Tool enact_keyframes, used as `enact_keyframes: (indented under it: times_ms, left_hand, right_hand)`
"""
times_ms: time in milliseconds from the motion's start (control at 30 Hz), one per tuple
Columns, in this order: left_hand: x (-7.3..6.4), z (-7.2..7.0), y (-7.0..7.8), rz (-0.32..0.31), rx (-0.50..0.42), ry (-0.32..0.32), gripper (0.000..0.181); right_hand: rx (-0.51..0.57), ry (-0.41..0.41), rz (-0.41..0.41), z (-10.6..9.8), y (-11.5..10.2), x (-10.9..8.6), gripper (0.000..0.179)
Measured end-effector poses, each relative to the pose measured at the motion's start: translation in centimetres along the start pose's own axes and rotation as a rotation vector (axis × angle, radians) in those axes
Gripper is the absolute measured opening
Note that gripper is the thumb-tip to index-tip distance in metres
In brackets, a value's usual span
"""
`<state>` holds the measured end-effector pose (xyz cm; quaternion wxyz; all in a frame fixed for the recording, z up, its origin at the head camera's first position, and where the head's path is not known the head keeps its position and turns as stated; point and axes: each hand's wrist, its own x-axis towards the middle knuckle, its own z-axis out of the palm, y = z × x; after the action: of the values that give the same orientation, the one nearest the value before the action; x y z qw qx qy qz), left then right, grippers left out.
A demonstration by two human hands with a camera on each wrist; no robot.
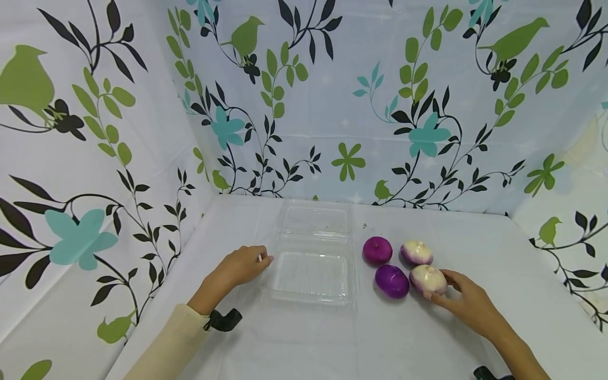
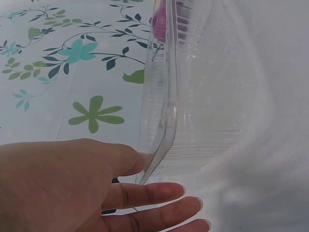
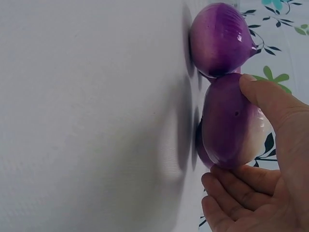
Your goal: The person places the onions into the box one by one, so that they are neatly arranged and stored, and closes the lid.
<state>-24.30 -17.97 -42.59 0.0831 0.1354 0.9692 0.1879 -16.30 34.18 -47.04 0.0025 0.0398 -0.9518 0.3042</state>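
Note:
My left hand (image 1: 244,265) pinches the left edge of a clear plastic clamshell container (image 1: 311,274) between thumb and forefinger. In the left wrist view the other fingers (image 2: 159,221) spread below the container's rim (image 2: 169,116). The container lies unfolded, its lid (image 1: 315,220) toward the back wall. On the right, my right hand (image 1: 470,303) grips a glossy white-and-purple onion (image 1: 428,279), thumb on one side and fingers on the other. The right wrist view shows this onion (image 3: 227,125) close beside the purple onion (image 3: 219,41). Whether it touches the table cannot be told.
A magenta onion (image 1: 377,250), a purple onion (image 1: 392,281) and another white-and-purple onion (image 1: 416,253) sit grouped right of the container. A white cloth covers the table (image 1: 294,343). Patterned cloth (image 1: 332,105) hangs behind and at the sides.

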Motion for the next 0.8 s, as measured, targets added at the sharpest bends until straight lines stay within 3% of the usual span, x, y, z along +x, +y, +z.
enact_keyframes:
  times_ms: [333, 800]
  left_hand:
    - [-0.1, 0.1, -0.1, 0.0, -0.008, 0.007, 0.024]
    - [-0.4, 0.3, -0.1, 0.003, -0.02, 0.025, 0.023]
  right_hand:
    - [-0.025, 0.026, -0.026, -1.1, -2.0, 0.7, 0.088]
    - [0.038, 0.022, -0.146, -0.8, -8.3, 3.6, 0.087]
